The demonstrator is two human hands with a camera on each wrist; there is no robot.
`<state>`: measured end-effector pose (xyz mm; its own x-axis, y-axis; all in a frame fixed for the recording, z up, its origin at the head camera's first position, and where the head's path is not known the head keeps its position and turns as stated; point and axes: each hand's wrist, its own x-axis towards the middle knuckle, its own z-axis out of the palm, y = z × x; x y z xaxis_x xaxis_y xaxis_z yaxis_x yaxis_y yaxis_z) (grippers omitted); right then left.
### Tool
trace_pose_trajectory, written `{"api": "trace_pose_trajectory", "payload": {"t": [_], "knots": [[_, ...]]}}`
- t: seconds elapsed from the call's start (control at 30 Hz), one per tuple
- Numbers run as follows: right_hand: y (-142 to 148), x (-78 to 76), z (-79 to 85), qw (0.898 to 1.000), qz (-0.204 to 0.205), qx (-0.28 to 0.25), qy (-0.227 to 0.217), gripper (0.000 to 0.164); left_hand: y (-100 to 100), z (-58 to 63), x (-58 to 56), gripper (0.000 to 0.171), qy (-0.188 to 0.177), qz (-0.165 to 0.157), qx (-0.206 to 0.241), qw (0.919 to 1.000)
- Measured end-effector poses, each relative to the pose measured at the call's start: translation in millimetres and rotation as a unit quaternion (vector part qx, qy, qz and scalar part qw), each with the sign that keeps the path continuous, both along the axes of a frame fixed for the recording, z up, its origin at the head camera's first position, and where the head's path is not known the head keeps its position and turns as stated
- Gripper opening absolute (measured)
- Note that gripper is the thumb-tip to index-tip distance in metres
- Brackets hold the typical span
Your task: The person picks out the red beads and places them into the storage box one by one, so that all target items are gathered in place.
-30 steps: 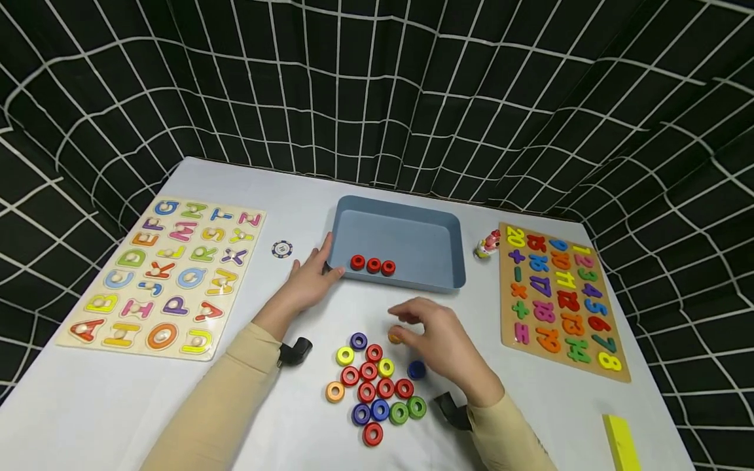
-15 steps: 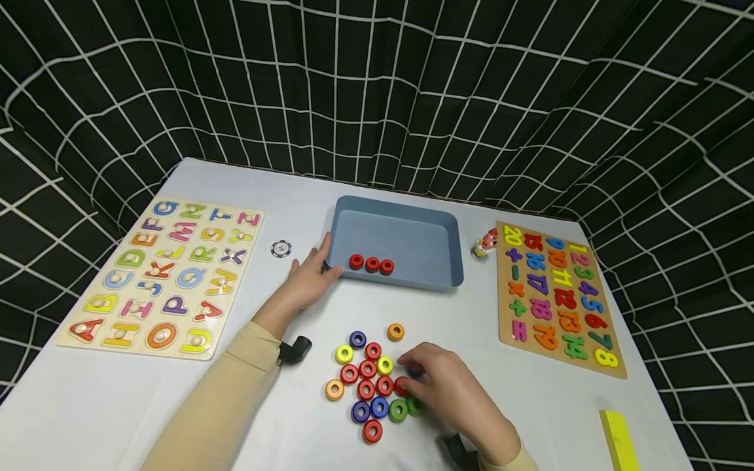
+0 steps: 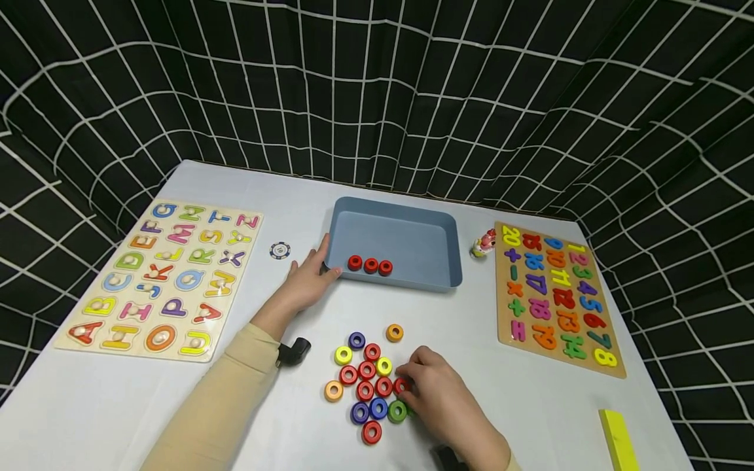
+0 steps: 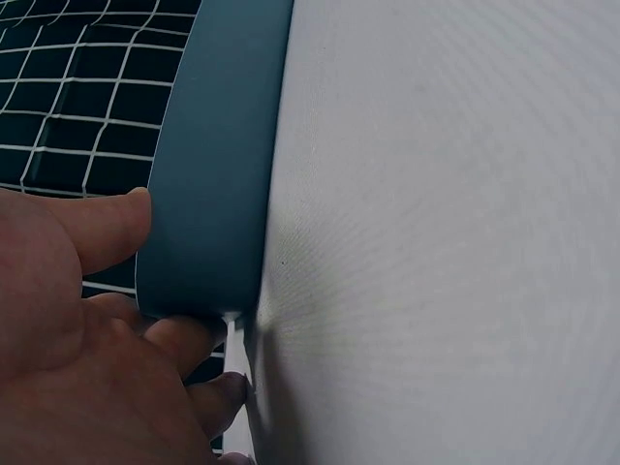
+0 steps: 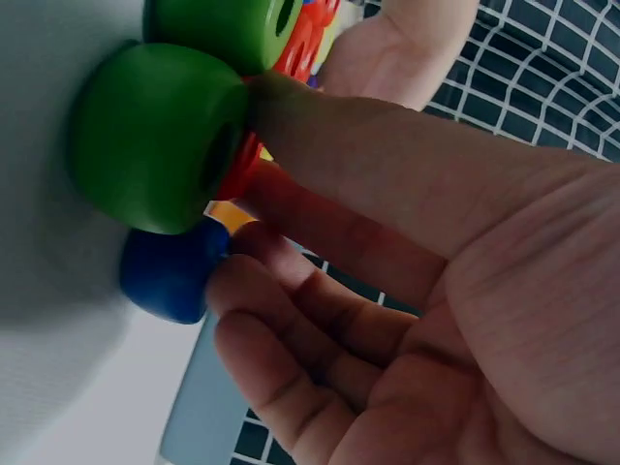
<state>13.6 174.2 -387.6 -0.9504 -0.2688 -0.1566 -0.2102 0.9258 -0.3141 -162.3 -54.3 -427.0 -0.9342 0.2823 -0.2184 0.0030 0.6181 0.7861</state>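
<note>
My left hand [image 3: 306, 282] rests at the near left corner of a blue-grey tray [image 3: 400, 282]. Its thumb touches the rim and its fingers lie along the left side; the left wrist view shows the fingers against the tray corner. Three red rings stand in a row inside the tray. My right hand [image 3: 440, 396] pinches a red ring [image 3: 400, 385] between thumb and index finger, at the right edge of a loose group of coloured rings. Beside it are a green ring [image 5: 155, 140] and a blue ring [image 5: 170, 271], close to the other fingers.
An orange ring [image 3: 394, 332] lies apart above the group. An alphabet puzzle board [image 3: 177, 258] is at left, with a poker chip [image 3: 279, 250] near it. At right are a number puzzle board [image 3: 556, 353], a small figurine [image 3: 484, 243] and a yellow block [image 3: 618, 439].
My right hand has let go of the orange ring and moved down and towards me to a red ring. My left hand keeps its place at the tray.
</note>
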Motion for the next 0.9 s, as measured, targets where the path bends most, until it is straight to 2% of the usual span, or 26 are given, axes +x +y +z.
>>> {"api": "trace_pose_trajectory", "payload": {"t": [0.17,0.27,0.37,0.47,0.63,0.77,0.9], "knots": [[-0.4,-1.3,1.0,1.0,0.003,0.01,0.019,0.016,0.7,0.7,-0.1,0.075,0.0,0.004,0.003,1.0],[3.4,-5.7,6.1,0.999,-0.029,-0.005,0.021,0.018,0.9,0.6,-0.6,0.075,0.001,0.006,0.003,1.0],[11.9,-16.9,11.8,0.996,-0.066,-0.042,0.035,0.023,0.1,0.8,-1.3,0.075,0.002,0.006,0.001,1.0],[22.8,-38.1,13.7,0.99,-0.081,-0.085,0.074,0.028,-1.9,1.4,-1.9,0.075,0.0,0.008,-0.002,1.0],[32.2,-87.5,8.1,0.977,-0.087,-0.138,0.14,0.029,-4.0,-1.0,-2.2,0.076,-0.002,0.009,-0.006,0.9999],[30.7,-121.2,2.4,0.975,-0.1,-0.144,0.136,0.03,-2.0,-3.9,-2.1,0.077,0.001,0.005,-0.001,1.0],[28.6,-142.8,-2.0,0.981,-0.108,-0.121,0.109,0.032,0.2,-3.7,-1.6,0.076,0.005,0.007,-0.002,1.0]]}}
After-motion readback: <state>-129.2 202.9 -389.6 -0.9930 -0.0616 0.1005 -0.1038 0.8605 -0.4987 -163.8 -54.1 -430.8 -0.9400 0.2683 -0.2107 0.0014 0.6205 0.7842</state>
